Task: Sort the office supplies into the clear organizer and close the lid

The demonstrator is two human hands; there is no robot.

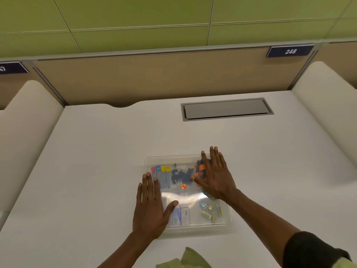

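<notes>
clear plastic rectangular organizer (226, 219) rests on the white table (96, 151); left hand (151, 207) and right hand (215, 174) lie flat, fingers extended, on its lid.

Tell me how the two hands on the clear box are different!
The left hand lies flat on the near left side of the clear organizer; the right hand lies farther away, on the far right side. The left hand points straight ahead, the right hand slants leftward. The right arm shows a dark sleeve; the left arm looks bare. Both are open, palms down on the lid.
</notes>
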